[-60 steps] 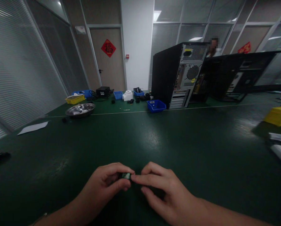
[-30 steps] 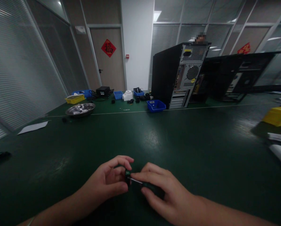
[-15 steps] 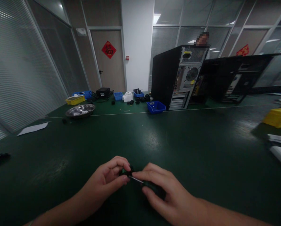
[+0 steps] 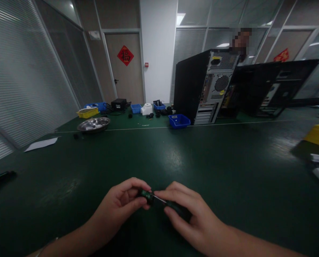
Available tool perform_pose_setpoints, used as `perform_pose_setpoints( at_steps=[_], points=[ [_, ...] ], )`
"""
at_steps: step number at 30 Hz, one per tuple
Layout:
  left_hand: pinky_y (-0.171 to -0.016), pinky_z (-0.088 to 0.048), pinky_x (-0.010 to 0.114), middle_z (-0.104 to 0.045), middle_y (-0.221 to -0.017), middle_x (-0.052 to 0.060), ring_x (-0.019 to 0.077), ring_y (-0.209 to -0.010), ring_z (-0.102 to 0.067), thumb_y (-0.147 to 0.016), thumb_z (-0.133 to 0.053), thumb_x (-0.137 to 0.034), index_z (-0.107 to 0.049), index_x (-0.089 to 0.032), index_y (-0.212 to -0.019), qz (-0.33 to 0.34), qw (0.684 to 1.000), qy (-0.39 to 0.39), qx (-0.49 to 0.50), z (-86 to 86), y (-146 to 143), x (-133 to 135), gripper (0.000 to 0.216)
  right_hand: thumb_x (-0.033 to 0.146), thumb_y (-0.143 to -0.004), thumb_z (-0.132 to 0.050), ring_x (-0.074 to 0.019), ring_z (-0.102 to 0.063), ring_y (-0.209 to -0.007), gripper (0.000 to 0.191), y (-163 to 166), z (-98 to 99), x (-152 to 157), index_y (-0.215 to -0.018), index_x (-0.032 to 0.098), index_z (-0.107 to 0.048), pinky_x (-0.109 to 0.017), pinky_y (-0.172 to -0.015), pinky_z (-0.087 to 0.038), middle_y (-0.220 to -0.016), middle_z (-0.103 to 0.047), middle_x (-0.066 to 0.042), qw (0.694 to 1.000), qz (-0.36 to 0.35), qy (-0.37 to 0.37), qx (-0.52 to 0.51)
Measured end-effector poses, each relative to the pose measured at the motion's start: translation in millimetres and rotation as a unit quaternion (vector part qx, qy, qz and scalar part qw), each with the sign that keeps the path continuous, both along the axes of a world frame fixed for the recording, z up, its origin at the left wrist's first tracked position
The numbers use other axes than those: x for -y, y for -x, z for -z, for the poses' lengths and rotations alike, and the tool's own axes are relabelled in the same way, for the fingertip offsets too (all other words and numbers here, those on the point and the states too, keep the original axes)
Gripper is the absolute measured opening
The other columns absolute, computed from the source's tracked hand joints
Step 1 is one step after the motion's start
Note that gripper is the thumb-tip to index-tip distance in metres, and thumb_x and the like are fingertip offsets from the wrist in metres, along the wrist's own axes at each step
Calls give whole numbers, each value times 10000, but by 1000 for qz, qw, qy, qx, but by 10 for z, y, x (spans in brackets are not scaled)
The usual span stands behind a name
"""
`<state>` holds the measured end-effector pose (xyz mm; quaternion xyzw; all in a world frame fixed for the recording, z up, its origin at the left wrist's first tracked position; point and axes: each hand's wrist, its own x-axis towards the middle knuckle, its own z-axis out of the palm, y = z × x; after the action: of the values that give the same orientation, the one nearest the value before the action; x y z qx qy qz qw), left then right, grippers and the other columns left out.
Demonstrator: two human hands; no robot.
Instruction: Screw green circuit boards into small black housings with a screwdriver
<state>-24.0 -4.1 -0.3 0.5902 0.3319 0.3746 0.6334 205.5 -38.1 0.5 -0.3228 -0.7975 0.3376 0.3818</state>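
My left hand (image 4: 123, 205) pinches a small dark green part (image 4: 146, 195) between thumb and fingertips, low over the green table (image 4: 175, 157). My right hand (image 4: 187, 216) is closed round a small screwdriver (image 4: 172, 207) with a dark handle. Its thin metal shaft points left and its tip meets the small part. Both hands sit close together near the table's front edge.
A black computer tower (image 4: 202, 85) stands at the back, an open case (image 4: 271, 87) beside it and a person behind. A blue bin (image 4: 179, 121), a metal bowl (image 4: 93, 124), a yellow tray (image 4: 87, 112), a yellow bin (image 4: 318, 134) and white paper (image 4: 41, 144) lie around.
The screwdriver shaft came into view at the small part and stays against it. My left fingers have turned the part slightly. The person behind the tower has shifted right.
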Motion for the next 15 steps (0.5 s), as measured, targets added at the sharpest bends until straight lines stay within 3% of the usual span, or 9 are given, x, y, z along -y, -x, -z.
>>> perform_pose_setpoints(
  at_steps=[8,15],
  points=[
    [-851,-529,332,-661,-965,42,209,-950,-639,-799,-731,-143,-714,-175,-952,-21,999,-17,-24,-20,8,17,158,116,-904,-535,-170,-619,-851,382,26,19,-16,-1253,227,-645,-296,-740,-514,-973,-624,-68,999,30,0,11],
    [-777,-530,323,-675,-878,44,196,-841,-644,-791,-749,-185,-722,-162,-915,-31,997,-16,-67,3,25,20,129,130,-898,-536,-156,-610,-804,394,12,17,4,-1260,238,-646,-279,-715,-517,-962,-616,-56,998,34,-1,60]
  ],
)
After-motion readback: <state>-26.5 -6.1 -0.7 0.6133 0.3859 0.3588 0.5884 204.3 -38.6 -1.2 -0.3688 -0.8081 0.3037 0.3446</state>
